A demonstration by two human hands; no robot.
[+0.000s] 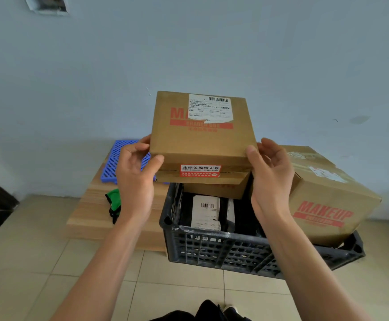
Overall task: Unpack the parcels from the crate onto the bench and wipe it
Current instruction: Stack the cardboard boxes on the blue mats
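A flat cardboard parcel [202, 142] with red print, a white shipping label and a red seal sticker hangs above the black plastic crate [223, 249]. My left hand [135, 177] grips its near left corner, thumb on the front face. My right hand [270, 174] grips its near right corner. Inside the crate lie a dark parcel with a white barcode label [206, 212] and another cardboard box [216, 189] beneath the lifted one. A large box printed MAKEUP [323, 198] leans on the crate's right side. The low wooden bench [91, 212] stands left of the crate.
On the bench lie a blue plastic grid panel [117, 163] at the back and a green and black cloth [114, 201] near the middle. Beige floor tiles [38, 262] spread around. A pale wall stands close behind the bench and crate.
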